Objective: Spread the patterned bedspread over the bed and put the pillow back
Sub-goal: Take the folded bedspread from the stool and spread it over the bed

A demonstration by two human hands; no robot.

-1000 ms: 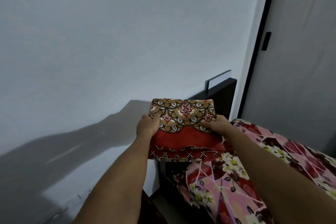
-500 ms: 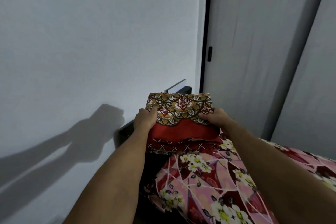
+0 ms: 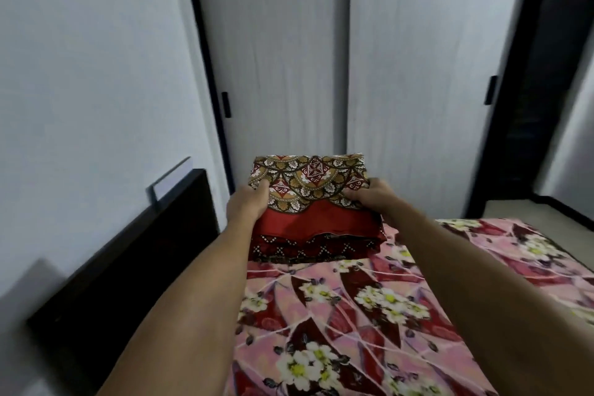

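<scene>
A folded bedspread (image 3: 316, 219), red with a brown and gold patterned band, is held out in front of me above the bed. My left hand (image 3: 247, 205) grips its left edge, thumb on top. My right hand (image 3: 373, 198) grips its right edge the same way. Below it lies the bed (image 3: 369, 315), covered in a pink and dark red sheet with white flowers. No pillow is in view.
A dark headboard (image 3: 135, 254) runs along the white wall on the left, with a thin flat object (image 3: 172, 178) standing on top. White sliding wardrobe doors (image 3: 353, 74) with black frames stand behind the bed. Floor shows at far right (image 3: 530, 212).
My view has swung right from the wall toward the wardrobe and bed. Both hands kept their grip on the folded bedspread, which now hangs over the bed.
</scene>
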